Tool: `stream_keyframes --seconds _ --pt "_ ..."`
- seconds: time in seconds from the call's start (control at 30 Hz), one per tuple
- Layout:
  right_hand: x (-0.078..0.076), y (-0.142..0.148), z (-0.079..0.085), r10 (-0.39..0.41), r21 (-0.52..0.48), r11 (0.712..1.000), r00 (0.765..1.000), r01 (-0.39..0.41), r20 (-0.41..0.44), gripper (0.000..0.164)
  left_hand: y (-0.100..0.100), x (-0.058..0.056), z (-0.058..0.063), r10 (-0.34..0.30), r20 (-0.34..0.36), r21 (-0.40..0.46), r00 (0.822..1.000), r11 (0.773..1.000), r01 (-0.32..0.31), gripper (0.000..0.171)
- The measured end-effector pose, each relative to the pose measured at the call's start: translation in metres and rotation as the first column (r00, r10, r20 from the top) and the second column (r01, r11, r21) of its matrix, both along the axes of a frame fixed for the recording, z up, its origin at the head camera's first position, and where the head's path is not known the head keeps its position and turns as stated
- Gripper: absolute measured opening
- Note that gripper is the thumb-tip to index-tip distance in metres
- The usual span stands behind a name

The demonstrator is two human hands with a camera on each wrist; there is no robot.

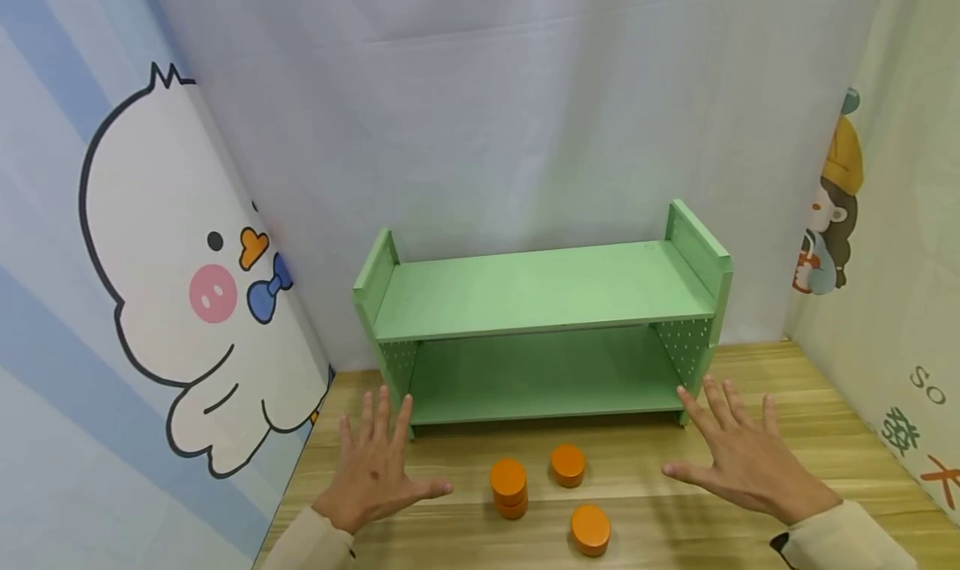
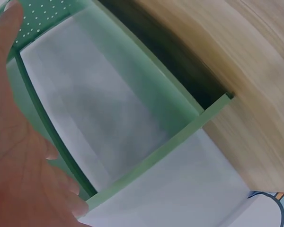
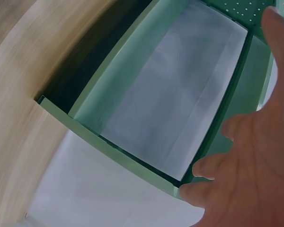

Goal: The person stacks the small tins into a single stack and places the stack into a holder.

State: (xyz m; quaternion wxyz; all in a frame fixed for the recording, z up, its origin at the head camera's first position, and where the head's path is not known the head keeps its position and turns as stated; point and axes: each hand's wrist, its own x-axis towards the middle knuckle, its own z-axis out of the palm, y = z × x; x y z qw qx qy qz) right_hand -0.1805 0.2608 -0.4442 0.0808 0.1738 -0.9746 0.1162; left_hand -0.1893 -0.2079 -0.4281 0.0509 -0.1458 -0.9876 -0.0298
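Observation:
Fingers spread, my left hand is held over the wooden table left of the orange round pieces, with nothing in it. My right hand is spread the same way on the other side, holding nothing. Between them, one orange round piece sits on another in a small stack. A single orange piece lies behind and to the right of it, and a further orange piece lies nearer the front. Both wrist views show the palms beside the green two-tier shelf.
The shelf stands at the back of the wooden table, its upright side panels dotted with small holes. A pale curtain hangs behind it. Printed cloths with a cartoon duck and a small figure hang at the sides.

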Motion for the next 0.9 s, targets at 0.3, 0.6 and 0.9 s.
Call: stream_keyframes --seconds 0.3,0.6,0.9 --pt "0.0 -0.001 -0.007 -0.003 0.001 1.0 1.0 0.003 0.005 0.101 0.004 -0.004 -0.013 -0.015 0.008 0.069 1.0 0.998 0.014 0.128" --pt "-0.001 -0.002 -0.016 -0.006 -0.011 1.0 1.0 0.006 0.017 0.101 0.012 -0.006 -0.022 -0.015 0.065 0.108 0.998 0.994 0.008 0.128" --pt "-0.001 -0.005 -0.024 -0.003 -0.041 0.999 1.0 0.004 0.009 0.102 0.018 -0.008 -0.032 -0.024 0.086 0.145 0.996 0.989 0.011 0.125"
